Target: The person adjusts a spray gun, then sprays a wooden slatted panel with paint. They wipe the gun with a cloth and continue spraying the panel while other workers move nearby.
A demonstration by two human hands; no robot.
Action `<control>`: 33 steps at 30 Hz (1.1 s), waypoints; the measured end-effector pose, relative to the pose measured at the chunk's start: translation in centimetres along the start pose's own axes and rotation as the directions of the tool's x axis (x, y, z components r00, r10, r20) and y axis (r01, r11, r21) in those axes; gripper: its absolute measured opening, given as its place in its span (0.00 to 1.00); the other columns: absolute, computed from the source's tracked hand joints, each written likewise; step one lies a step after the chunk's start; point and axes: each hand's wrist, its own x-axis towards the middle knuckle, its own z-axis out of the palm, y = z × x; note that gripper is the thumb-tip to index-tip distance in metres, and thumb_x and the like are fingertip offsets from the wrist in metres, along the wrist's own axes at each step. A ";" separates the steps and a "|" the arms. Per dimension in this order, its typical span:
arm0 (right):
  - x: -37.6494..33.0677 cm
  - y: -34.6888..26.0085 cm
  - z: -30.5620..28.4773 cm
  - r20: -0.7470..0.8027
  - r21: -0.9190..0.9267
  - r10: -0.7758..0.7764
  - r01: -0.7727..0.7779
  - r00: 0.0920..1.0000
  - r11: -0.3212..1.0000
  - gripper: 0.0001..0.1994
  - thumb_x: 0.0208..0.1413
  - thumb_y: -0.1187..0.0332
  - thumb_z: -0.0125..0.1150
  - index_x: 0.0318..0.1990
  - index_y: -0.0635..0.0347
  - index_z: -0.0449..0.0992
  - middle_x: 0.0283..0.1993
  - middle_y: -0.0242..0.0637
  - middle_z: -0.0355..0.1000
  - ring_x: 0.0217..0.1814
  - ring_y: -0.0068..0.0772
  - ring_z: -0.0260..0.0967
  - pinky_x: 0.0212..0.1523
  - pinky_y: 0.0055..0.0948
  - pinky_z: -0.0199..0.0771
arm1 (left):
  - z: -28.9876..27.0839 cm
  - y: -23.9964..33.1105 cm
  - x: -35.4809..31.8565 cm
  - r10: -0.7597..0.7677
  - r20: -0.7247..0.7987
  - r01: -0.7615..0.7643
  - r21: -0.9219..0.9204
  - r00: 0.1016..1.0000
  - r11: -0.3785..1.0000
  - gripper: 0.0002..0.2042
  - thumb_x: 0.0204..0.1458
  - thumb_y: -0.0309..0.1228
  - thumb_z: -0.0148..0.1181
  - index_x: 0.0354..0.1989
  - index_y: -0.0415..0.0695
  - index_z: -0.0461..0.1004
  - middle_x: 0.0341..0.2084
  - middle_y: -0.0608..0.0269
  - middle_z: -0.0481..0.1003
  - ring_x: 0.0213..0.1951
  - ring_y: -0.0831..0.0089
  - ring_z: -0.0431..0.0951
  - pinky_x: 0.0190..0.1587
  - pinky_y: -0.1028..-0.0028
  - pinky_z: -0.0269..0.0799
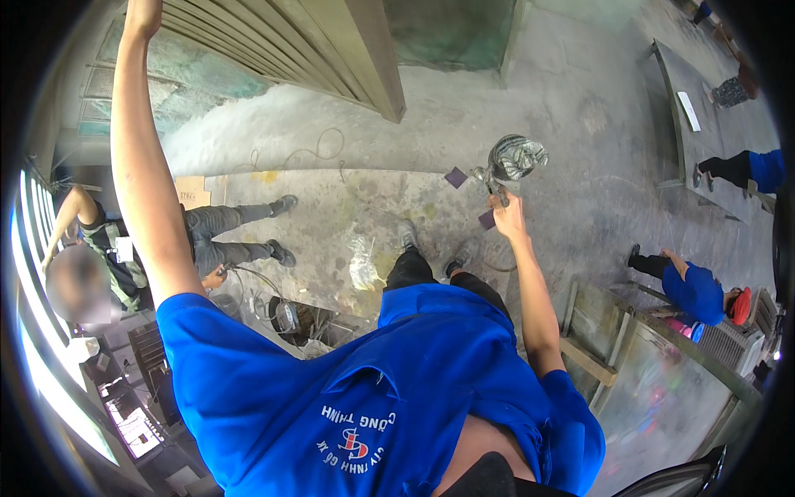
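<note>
My right hand (508,217) is closed around the handle of a spray gun (499,189), held out in front of me over the floor. The gun's cup (518,157) is wrapped in crinkled silvery film. Beside the gun and my hand show two dark purple square pieces (455,177). My left arm stretches far up and forward, and my left hand (146,15) is cut off by the upper edge, so its fingers are hidden. Nearest to it is a large grey-brown slatted panel (273,41) with a broad frame; whether the hand touches it cannot be seen.
To my left another person (219,236) in grey trousers holds something with a hose. Flat cardboard (192,190) lies near them. A thin hose (319,153) curls across the floor. At right stand a wooden-framed panel (662,389), a grey table (675,108) and several people.
</note>
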 end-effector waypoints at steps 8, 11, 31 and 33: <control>-5.7 -2.9 -8.2 -0.116 0.116 -0.173 0.187 0.978 0.976 0.11 0.60 0.65 0.62 0.33 0.65 0.76 0.27 0.31 0.72 0.30 0.27 0.67 0.32 0.34 0.70 | -0.7 -0.8 -0.1 0.068 -0.073 -0.072 -0.050 0.995 0.996 0.30 0.66 0.60 0.43 0.62 0.47 0.65 0.40 0.58 0.81 0.53 0.69 0.77 0.65 0.64 0.56; -10.4 -1.9 -11.9 -0.179 -0.331 -0.196 0.129 0.964 0.935 0.03 0.51 0.75 0.60 0.33 0.62 0.76 0.28 0.28 0.71 0.28 0.32 0.67 0.32 0.36 0.72 | -1.1 -1.4 0.0 0.062 -0.060 -0.065 -0.042 0.996 0.997 0.30 0.66 0.59 0.43 0.62 0.47 0.65 0.41 0.58 0.81 0.52 0.69 0.77 0.63 0.66 0.59; -18.0 -8.5 -14.3 -0.252 0.663 -0.120 0.262 0.960 0.701 0.13 0.59 0.65 0.57 0.42 0.69 0.71 0.27 0.33 0.67 0.24 0.23 0.60 0.25 0.22 0.62 | -2.7 -0.6 -1.3 0.162 -0.092 -0.156 0.065 0.983 0.986 0.28 0.70 0.49 0.45 0.67 0.39 0.61 0.53 0.48 0.79 0.59 0.63 0.74 0.66 0.67 0.61; -18.1 -6.3 -13.1 -0.248 0.493 -0.107 0.221 0.963 0.842 0.08 0.60 0.71 0.56 0.41 0.68 0.72 0.26 0.32 0.67 0.22 0.22 0.60 0.24 0.23 0.62 | -1.9 -2.6 -3.2 0.235 -0.339 -0.188 0.165 0.911 0.968 0.27 0.68 0.45 0.49 0.67 0.38 0.62 0.54 0.46 0.77 0.59 0.61 0.75 0.65 0.64 0.64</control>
